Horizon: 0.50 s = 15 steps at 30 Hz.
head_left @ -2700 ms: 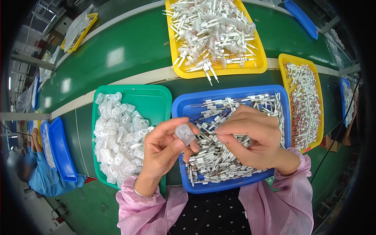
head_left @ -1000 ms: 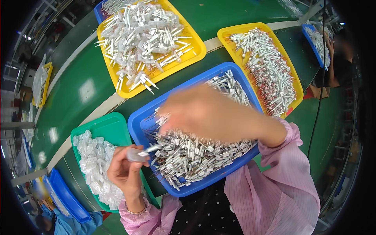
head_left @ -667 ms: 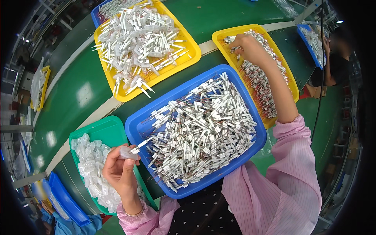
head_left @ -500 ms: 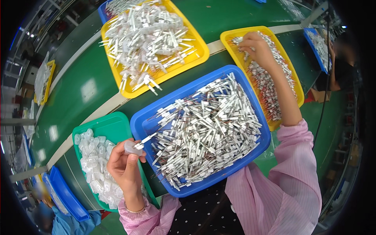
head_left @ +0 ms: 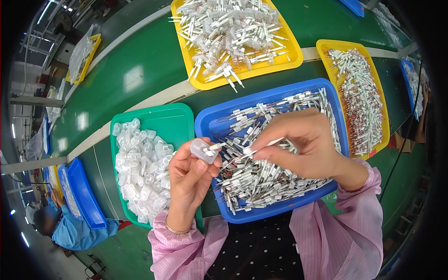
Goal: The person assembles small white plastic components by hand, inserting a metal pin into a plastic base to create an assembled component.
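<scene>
My left hand pinches a translucent plastic housing, with a slim white piece sticking out of it to the right. Facing it over the blue tray, my right hand grips a thin white stick-shaped part between thumb and forefinger. A gap separates this part from the housing. Beneath my right hand, the blue tray holds a heap of similar white wired parts. Left of my left hand, loose translucent housings are piled in a green tray.
A yellow tray at the far side bears housings with white parts in them. Another yellow tray, beyond the blue one on the right, holds wired white parts. At lower left, a person in blue sits beside a blue tray.
My right hand has come back from the right yellow tray to near my left hand, now with a white part in its fingers. The view has shifted, so the trays appear further right.
</scene>
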Each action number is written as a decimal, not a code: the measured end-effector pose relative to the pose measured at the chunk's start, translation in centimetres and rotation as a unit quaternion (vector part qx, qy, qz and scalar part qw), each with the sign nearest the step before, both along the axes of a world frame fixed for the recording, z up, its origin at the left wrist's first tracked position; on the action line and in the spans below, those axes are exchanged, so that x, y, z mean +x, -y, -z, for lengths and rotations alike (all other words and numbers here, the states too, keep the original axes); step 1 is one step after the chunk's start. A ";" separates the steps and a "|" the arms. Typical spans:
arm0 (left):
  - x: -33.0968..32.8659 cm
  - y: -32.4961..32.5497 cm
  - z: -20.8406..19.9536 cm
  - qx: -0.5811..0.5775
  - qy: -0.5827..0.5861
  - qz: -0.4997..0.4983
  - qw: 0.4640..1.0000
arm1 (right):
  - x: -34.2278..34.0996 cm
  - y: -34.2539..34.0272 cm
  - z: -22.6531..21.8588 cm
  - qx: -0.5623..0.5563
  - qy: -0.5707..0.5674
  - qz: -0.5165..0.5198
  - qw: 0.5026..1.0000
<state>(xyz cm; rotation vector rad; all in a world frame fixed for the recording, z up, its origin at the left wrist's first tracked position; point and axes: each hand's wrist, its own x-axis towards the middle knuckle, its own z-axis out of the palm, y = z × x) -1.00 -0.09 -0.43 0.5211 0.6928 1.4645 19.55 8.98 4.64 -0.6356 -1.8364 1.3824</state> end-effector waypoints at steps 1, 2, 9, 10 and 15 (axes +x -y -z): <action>0.0 0.0 0.0 0.001 0.000 0.000 1.000 | -0.5 0.3 0.3 -0.010 -0.018 -0.018 1.000; 0.0 0.1 0.0 -0.001 0.005 0.007 1.000 | -0.9 0.6 0.8 -0.038 -0.050 -0.016 0.998; -0.1 0.5 0.1 -0.014 0.052 0.020 0.998 | -1.8 0.6 1.9 0.072 -0.059 0.015 0.996; -0.1 0.5 0.1 -0.014 0.052 0.019 0.998 | -1.9 0.5 1.9 0.102 -0.051 0.012 0.993; -0.4 0.3 0.2 -0.011 0.090 0.025 0.996 | -1.6 0.1 2.0 0.173 -0.042 0.005 0.984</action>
